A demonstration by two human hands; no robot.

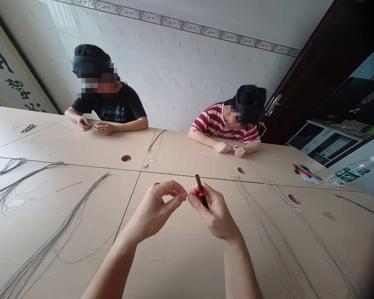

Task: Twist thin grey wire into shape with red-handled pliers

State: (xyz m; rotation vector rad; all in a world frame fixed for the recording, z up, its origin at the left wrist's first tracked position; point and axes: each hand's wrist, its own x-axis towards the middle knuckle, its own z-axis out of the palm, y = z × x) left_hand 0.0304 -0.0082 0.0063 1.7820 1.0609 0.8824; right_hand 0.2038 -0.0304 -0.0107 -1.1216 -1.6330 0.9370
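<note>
In front of me, above the middle of the table, my left hand [157, 207] pinches thumb against fingers on a tiny, thin wire-like piece [187, 192]. The piece is too small to make out fully. My right hand [215, 211] meets the left one at the fingertips, its thumb and forefinger closed at the same piece. Tucked in the right hand's grip is a slim tool that looks like small pliers [202, 195], dark metal tip upward, with a red band and black handle. My palms hide the rest of the tool.
Bundles of thin grey wires [71, 211] lie left, with finer strands [268, 232] right. Across the table [174, 265] sit two people, one in a black shirt [112, 104], one in a striped shirt [208, 120]. A water bottle [353, 172] and red-handled pliers [303, 170] are right.
</note>
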